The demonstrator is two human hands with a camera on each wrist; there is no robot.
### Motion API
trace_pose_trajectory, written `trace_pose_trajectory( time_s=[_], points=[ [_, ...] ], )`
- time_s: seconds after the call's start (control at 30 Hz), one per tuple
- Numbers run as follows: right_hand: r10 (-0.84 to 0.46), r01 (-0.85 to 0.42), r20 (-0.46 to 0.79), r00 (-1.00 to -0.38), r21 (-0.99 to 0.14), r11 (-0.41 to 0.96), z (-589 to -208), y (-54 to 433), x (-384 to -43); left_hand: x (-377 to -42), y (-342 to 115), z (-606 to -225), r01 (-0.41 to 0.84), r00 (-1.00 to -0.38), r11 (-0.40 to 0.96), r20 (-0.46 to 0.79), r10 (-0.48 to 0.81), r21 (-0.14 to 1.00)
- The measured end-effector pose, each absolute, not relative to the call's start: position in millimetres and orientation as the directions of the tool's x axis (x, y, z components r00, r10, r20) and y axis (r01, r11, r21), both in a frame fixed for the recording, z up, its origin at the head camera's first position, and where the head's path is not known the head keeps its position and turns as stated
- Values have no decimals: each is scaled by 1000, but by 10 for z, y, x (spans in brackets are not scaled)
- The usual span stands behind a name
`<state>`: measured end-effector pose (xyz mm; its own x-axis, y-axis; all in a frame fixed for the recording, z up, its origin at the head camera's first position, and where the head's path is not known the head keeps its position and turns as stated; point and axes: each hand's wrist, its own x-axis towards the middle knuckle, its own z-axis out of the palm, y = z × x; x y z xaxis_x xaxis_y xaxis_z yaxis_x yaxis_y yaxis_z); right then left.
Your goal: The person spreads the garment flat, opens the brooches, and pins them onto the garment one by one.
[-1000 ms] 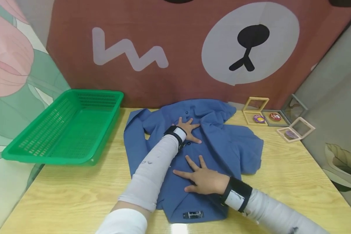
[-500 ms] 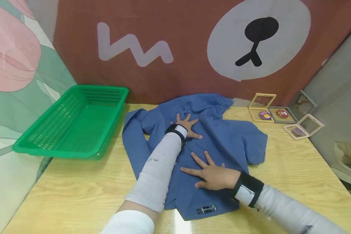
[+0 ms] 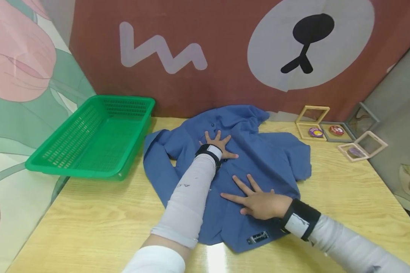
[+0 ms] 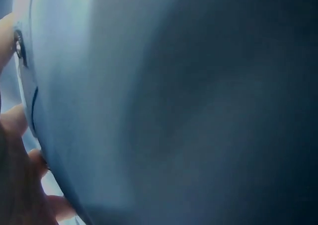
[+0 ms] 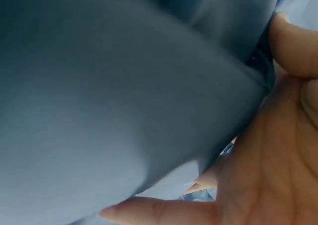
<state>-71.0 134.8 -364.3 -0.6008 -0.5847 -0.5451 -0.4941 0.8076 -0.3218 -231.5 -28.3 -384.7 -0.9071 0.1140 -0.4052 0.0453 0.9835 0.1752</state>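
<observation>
A blue button-up shirt (image 3: 266, 159) lies spread on the table, with folds near its collar and sleeves. My left hand (image 3: 220, 147) rests on its upper front with fingers spread, beside the buttons. Lower down, my right hand (image 3: 261, 204) lies on the shirt, fingers fanned out, above a dark label (image 3: 257, 237) near the hem. In the left wrist view, blurred blue cloth (image 4: 124, 111) fills most of the frame, the fingers (image 4: 58, 207) showing at the left edge. In the right wrist view, the palm and fingers (image 5: 164, 211) sit against the cloth.
A green plastic basket (image 3: 130, 167) stands at the left, overhanging the table edge. Small hinged display frames (image 3: 370, 146) with round badges (image 3: 336, 130) stand at the back right. A brown printed cloth (image 3: 225, 87) hangs behind the table (image 3: 99, 227).
My right hand has slid rightward, and the shirt's lower part with its label has shifted right with it. The left hand stays on the upper front. The head view has turned slightly.
</observation>
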Motion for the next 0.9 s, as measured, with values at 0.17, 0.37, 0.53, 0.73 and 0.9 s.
trace_pose_trajectory(
  time_s=[0.17, 0.37, 0.53, 0.73, 0.9],
  points=[
    [-583, -509, -557, -592, -303, 806, -3631, 1393, -722, -2184, -290, -3744, 33, -909, 982, -403, 107, 186],
    [-554, -489, -582, -595, -285, 824, -3668, 1480, -744, -2218, -280, -3844, -8, -904, 981, -420, 75, 192],
    [-528, -461, -595, -606, -279, 843, -3668, 1585, -792, -2058, -288, -3593, -38, -906, 971, -417, 66, 237],
    [-506, -429, -593, -626, -280, 859, -3649, 1712, -819, -2087, -239, -3572, -26, -905, 981, -422, 57, 190],
    [-519, -426, -575, -633, -301, 853, -3612, 1818, -837, -2206, -203, -3654, 18, -914, 995, -402, 54, 94]
  ],
)
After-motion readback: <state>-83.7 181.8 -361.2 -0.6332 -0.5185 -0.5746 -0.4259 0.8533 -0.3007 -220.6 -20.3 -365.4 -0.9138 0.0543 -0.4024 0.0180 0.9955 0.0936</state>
